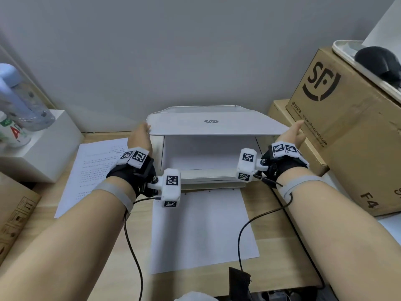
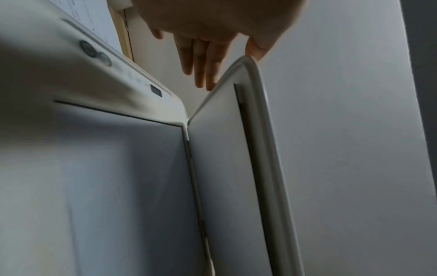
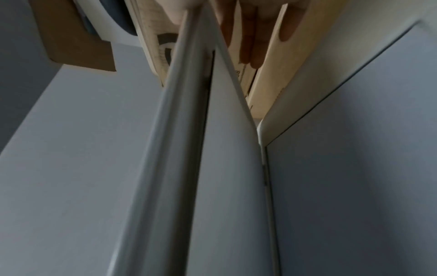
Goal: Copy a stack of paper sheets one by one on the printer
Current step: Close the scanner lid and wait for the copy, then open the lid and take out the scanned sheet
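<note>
A white HP printer (image 1: pixel 208 177) stands at the back of the wooden desk, its lid (image 1: pixel 212 124) raised partway over the scanner bed (image 1: pixel 206 155). My left hand (image 1: pixel 141 135) holds the lid's front left corner, the thumb on top and straight fingers (image 2: pixel 201 61) underneath. At the front right corner my right hand (image 1: pixel 293 133) holds the lid the same way, fingers (image 3: pixel 250 46) below the lid (image 3: pixel 189 130). A printed sheet (image 1: pixel 93 170) lies left of the printer. A blank-faced sheet (image 1: pixel 201 229) lies in front of it.
A big SF cardboard box (image 1: pixel 347 127) crowds the right side, with a tray (image 1: pixel 347 55) and a dark object on top. A white box (image 1: pixel 43 148) with bottles (image 1: pixel 21 101) stands at the left. The grey wall is close behind the printer.
</note>
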A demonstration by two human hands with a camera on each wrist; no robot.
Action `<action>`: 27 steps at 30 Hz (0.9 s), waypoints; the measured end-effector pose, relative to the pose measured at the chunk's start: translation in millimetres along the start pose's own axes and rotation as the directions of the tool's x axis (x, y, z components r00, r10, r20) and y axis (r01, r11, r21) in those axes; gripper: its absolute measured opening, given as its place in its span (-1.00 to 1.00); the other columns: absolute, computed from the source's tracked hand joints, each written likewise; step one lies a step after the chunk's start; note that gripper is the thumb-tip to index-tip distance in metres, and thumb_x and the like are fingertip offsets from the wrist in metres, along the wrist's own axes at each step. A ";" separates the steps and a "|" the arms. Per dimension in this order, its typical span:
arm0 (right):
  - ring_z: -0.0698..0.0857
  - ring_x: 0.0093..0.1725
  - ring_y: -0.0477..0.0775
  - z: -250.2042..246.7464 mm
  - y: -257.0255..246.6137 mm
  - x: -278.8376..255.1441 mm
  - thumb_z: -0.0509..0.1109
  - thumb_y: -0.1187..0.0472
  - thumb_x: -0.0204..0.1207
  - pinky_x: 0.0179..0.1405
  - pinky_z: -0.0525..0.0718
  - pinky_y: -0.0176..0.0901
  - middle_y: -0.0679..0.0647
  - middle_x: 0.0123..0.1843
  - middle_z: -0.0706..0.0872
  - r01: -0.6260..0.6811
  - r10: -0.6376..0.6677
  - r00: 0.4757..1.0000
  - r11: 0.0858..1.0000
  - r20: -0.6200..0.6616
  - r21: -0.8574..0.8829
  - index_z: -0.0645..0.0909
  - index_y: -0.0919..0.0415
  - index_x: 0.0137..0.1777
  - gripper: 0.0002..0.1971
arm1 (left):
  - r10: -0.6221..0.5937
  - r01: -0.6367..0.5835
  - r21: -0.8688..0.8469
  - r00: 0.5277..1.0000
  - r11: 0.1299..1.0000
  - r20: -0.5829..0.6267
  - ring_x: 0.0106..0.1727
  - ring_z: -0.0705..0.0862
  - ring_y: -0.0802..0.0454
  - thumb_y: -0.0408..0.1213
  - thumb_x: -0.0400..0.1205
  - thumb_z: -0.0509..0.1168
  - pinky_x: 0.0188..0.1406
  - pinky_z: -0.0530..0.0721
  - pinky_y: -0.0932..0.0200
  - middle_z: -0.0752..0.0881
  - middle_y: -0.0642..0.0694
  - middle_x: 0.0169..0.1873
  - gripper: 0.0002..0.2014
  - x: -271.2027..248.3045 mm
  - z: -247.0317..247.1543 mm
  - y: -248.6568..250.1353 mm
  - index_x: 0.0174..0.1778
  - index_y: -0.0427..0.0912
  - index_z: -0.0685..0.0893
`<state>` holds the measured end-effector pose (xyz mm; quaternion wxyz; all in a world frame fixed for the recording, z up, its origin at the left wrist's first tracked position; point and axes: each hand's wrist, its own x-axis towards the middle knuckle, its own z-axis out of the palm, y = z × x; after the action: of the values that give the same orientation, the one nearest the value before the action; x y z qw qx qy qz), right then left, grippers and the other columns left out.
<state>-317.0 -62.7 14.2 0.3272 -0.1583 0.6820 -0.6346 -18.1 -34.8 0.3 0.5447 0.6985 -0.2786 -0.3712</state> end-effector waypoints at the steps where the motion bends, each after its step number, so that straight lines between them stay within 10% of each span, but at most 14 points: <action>1: 0.53 -0.05 0.06 6.0 -3.0 0.7 -0.01 -0.09 0.72 -0.24 0.45 -0.23 0.05 -0.04 0.58 0.013 -0.013 1.000 0.999 -0.002 0.042 0.39 0.33 0.32 -0.53 | 0.020 -0.020 -0.033 1.000 0.999 -0.007 0.16 0.59 -0.22 -0.15 0.72 0.04 0.18 0.46 0.04 0.66 -0.30 0.24 -0.60 5.8 2.1 1.5 0.14 -0.31 0.71; 5: 0.52 0.22 0.12 25.6 -17.7 1.7 -0.07 -0.13 0.71 0.21 0.39 -0.14 0.24 0.35 0.51 0.037 -0.049 0.997 0.982 0.062 0.187 0.35 0.31 0.39 -0.46 | -0.034 0.009 -0.263 0.995 0.965 -0.091 0.02 0.63 -0.13 0.06 0.70 0.07 0.25 0.53 0.00 0.69 -0.14 -0.08 -0.55 16.8 14.5 8.7 -0.33 -0.09 0.68; 8: 0.50 0.03 -0.09 40.7 -29.2 12.0 -0.04 -0.13 0.71 0.00 0.45 -0.29 0.21 0.31 0.56 0.064 -0.094 0.989 0.967 0.114 0.245 0.42 0.23 0.20 -0.56 | 0.049 -0.064 -0.342 0.997 0.938 -0.052 0.35 0.58 0.06 0.03 0.78 -0.08 0.34 0.47 0.20 0.66 -0.11 0.27 -0.51 15.2 27.8 13.8 0.20 -0.22 0.66; 11: 0.50 0.32 0.00 56.4 -43.8 18.5 -0.04 -0.12 0.71 0.21 0.42 -0.19 0.13 0.42 0.50 0.097 -0.150 0.977 0.943 0.149 0.319 0.37 0.16 0.33 -0.58 | 0.129 -0.130 -0.354 0.991 0.926 -0.026 0.51 0.43 0.11 -0.01 0.80 -0.15 0.41 0.39 0.22 0.49 -0.03 0.48 -0.49 18.8 40.2 23.1 0.50 -0.19 0.47; 14: 0.26 0.58 0.02 75.3 -52.0 23.8 -0.07 -0.11 0.72 0.52 0.26 -0.07 0.05 0.64 0.21 0.168 -0.220 0.952 0.957 0.211 0.237 0.13 0.05 0.61 -0.50 | 0.178 -0.170 -0.322 0.984 0.931 -0.005 0.57 0.34 0.06 0.00 0.78 -0.09 0.54 0.30 0.07 0.39 0.05 0.55 -0.54 40.4 51.7 32.2 0.59 0.00 0.34; 17: 0.34 0.53 0.03 93.4 -47.8 45.0 0.02 -0.02 0.73 0.36 0.33 -0.23 0.11 0.59 0.29 0.198 -0.254 0.935 0.952 0.245 0.233 0.11 0.15 0.60 -0.50 | 0.236 -0.211 -0.282 0.970 0.936 0.056 0.49 0.40 0.13 -0.19 0.74 0.08 0.58 0.23 -0.06 0.41 0.13 0.52 -0.49 58.3 61.8 40.4 0.64 0.12 0.19; 20: 0.47 0.40 0.05 112.6 -34.9 71.6 0.14 0.06 0.71 0.23 0.47 -0.25 0.13 0.49 0.42 0.208 -0.231 0.920 0.973 0.316 0.104 0.15 0.22 0.57 -0.50 | 0.274 -0.243 -0.215 0.953 0.946 0.130 0.40 0.43 0.17 -0.56 0.64 0.10 0.54 0.30 0.08 0.36 0.08 0.53 -0.25 78.6 72.6 45.6 0.68 0.00 -0.05; 27: 0.31 0.58 0.13 139.5 2.7 102.3 0.26 0.31 0.62 0.57 0.28 0.00 0.16 0.63 0.24 0.177 -0.126 0.906 0.980 0.405 -0.093 -0.03 0.19 0.68 -0.29 | 0.188 -0.173 -0.104 0.969 0.980 0.163 0.64 0.19 -0.02 -0.61 0.65 0.07 0.62 0.17 0.08 0.11 -0.14 0.66 -0.28 123.7 92.6 31.7 0.67 -0.25 -0.13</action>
<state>-301.5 -233.2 -10.7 0.3974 -0.3567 0.6262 -0.5680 -23.3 -192.3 -7.7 0.5806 0.6107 -0.3702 -0.3911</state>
